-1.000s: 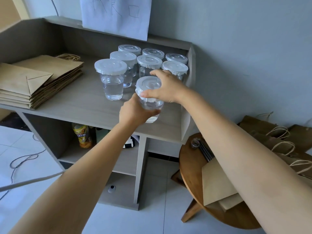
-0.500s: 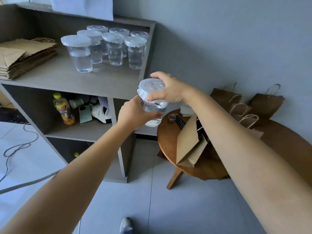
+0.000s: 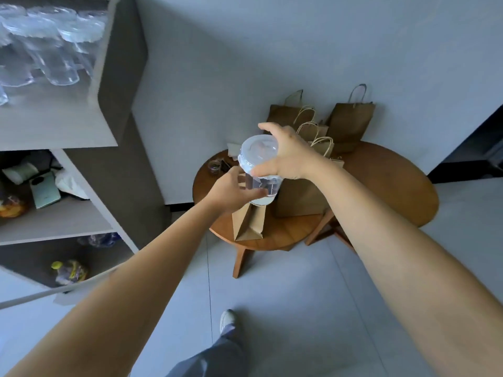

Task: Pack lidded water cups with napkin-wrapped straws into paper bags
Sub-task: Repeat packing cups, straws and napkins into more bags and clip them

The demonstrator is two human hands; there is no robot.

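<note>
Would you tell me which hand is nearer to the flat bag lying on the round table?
Left. The left hand grips the cup low, right above the flat bag; the right hand grips the lid rim, higher up.

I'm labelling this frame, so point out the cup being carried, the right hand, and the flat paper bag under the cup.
cup [image 3: 258,153], head view, lid.
right hand [image 3: 290,156], head view, back.
flat paper bag [image 3: 249,224], head view, middle.

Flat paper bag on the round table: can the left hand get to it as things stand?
Probably not yet. The left hand is directly above the flat paper bag, nothing between them, but it grips the lidded cup together with the right hand. It would have to let go first.
</note>
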